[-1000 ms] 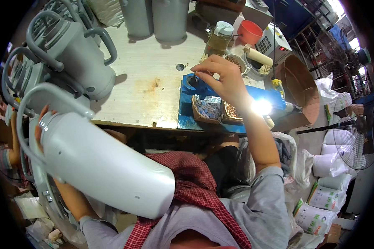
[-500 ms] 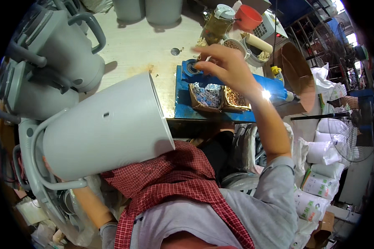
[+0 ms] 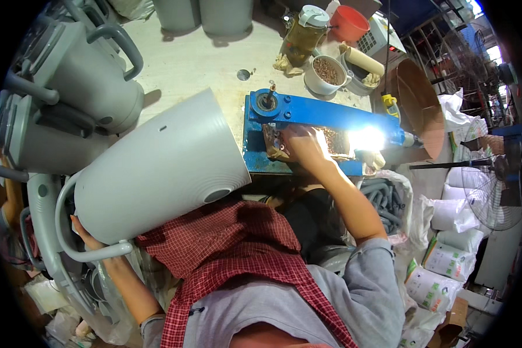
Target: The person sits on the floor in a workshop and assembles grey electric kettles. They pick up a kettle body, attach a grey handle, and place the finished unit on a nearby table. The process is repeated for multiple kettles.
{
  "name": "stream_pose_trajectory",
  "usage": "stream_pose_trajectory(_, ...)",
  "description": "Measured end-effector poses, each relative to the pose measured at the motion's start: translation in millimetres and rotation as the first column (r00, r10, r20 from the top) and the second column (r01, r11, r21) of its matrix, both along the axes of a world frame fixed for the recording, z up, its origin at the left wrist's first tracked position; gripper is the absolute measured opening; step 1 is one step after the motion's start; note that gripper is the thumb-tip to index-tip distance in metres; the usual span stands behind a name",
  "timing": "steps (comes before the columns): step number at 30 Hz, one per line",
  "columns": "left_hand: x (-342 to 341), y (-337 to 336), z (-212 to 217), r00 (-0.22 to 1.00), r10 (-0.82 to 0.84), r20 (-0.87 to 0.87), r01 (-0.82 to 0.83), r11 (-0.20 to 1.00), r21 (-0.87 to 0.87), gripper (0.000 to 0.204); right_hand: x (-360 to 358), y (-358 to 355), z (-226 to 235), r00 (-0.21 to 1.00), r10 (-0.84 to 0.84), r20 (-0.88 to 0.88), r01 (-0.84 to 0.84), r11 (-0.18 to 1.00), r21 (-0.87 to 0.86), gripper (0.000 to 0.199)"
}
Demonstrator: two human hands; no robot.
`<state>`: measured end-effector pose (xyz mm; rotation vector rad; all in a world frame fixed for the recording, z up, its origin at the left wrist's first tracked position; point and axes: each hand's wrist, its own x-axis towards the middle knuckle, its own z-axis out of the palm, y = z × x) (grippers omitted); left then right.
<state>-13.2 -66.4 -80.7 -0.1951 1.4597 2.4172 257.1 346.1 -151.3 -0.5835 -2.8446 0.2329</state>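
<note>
A large grey plastic bucket (image 3: pixel 162 168) lies on its side over my lap, its grey handle (image 3: pixel 69 232) hanging at the lower left. My left hand (image 3: pixel 87 236) holds the bucket at its lower left end, some fingers hidden behind it. A small copper-coloured pin (image 3: pixel 272 90) stands upright on the round end of a blue metal arm (image 3: pixel 330 110). Beneath that arm, my right hand (image 3: pixel 304 144) reaches into a small box of washers (image 3: pixel 277 152), its fingertips hidden. Beside it sits a box of small copper-coloured parts (image 3: pixel 337 141).
Several grey buckets (image 3: pixel 93 75) crowd the left, and others stand at the table's far edge. A white cup of small brown parts (image 3: pixel 325 75), a lidded jug (image 3: pixel 304 35) and a red bowl (image 3: pixel 351 23) stand beyond the blue arm. A bright lamp (image 3: pixel 366 138) glares near it.
My right hand has come down from the round end of the blue arm into the washer box, uncovering the upright pin. The bucket has turned, bringing a dark oval on its side into view.
</note>
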Motion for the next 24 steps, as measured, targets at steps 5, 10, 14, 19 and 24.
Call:
stream_pose_trajectory(5,-5.5,8.4,-8.6,1.000,-0.005,0.006,0.005,0.999,-0.033,0.060,3.5,-3.4,-0.2,1.000,0.003,0.002,-0.003,0.994,0.106,0.016)
stream_pose_trajectory(10,-3.2,8.5,-8.4,1.000,-0.006,0.019,0.007,0.999,-0.036,0.060,16.8,-8.8,19.4,0.989,-0.009,-0.148,0.018,0.998,0.057,0.016)
stream_pose_trajectory(14,0.4,5.8,-8.6,0.998,0.052,0.035,-0.050,0.997,-0.053,0.062,5.4,-31.9,102.5,0.839,0.147,-0.524,-0.095,0.988,0.125,0.025)
stream_pose_trajectory(19,-2.1,12.1,-9.0,0.998,0.036,0.051,-0.036,0.999,-0.014,0.061,-34.8,-6.8,147.5,0.732,0.356,-0.581,-0.103,0.901,0.422,0.030)
stream_pose_trajectory(24,0.3,14.8,-10.7,0.999,-0.001,0.053,0.000,1.000,0.010,0.059,-45.3,-2.2,135.5,0.739,0.404,-0.540,-0.129,0.870,0.475,0.028)
